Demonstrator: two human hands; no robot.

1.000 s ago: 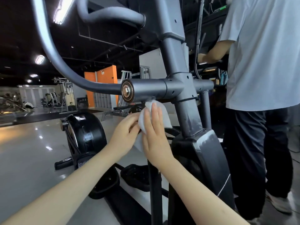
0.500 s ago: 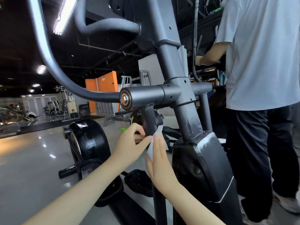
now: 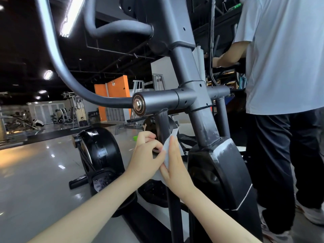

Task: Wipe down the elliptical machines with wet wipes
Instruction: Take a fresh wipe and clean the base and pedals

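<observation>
A grey elliptical machine [image 3: 185, 67] fills the middle of the view, with a horizontal pivot tube [image 3: 157, 100] and a thin dark swing bar [image 3: 164, 127] hanging below it. A white wet wipe [image 3: 169, 149] is wrapped around that bar. My left hand [image 3: 145, 158] grips the bar and the wipe from the left, fingers curled. My right hand [image 3: 173, 165] presses the wipe against the bar with straight fingers. The black lower housing [image 3: 222, 172] stands just right of my hands.
A person in a white shirt [image 3: 284, 58] and dark trousers stands close on the right, hands on another machine. A black flywheel unit [image 3: 100, 155] sits on the glossy floor [image 3: 35, 172] at left. A foot pedal [image 3: 152, 192] lies below my hands. Gym equipment stands far back.
Both hands and the wipe have slid down from just under the pivot tube to lower on the swing bar. The camera view has tilted and moved closer.
</observation>
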